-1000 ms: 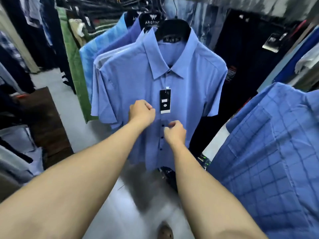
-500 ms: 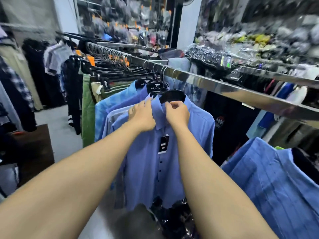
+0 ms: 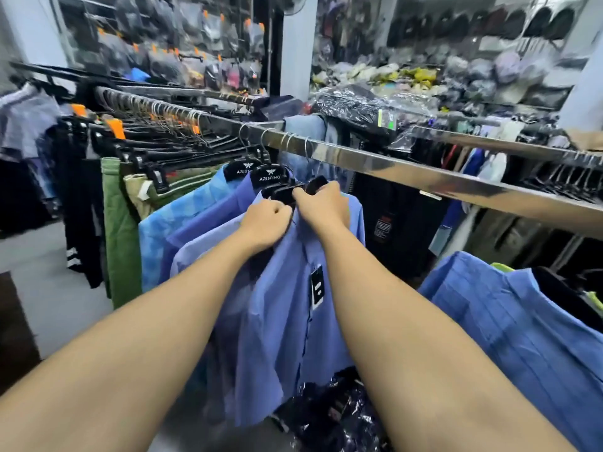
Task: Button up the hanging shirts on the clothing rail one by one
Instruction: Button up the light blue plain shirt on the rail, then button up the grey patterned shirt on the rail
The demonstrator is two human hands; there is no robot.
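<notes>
A blue short-sleeved shirt (image 3: pixel 280 321) hangs from a black hanger (image 3: pixel 284 192) on the chrome clothing rail (image 3: pixel 408 174), with a black price tag (image 3: pixel 317 287) on its front. My left hand (image 3: pixel 266 225) grips the left side of its collar. My right hand (image 3: pixel 323 205) pinches the collar at the hanger's neck. Dark buttons run down the placket below my hands. Behind it hang further blue shirts on ARISTINO hangers (image 3: pixel 270 176).
A blue checked shirt (image 3: pixel 522 321) hangs at the lower right. Green trousers (image 3: pixel 119 230) and dark clothes crowd the rail to the left. Plastic-wrapped dark clothes (image 3: pixel 329 415) lie on the floor below. Shelves of bagged goods fill the back.
Both hands rose from the shirt's middle buttons to its collar at the hanger. My view lifted from the shirt front to the rail and shelves.
</notes>
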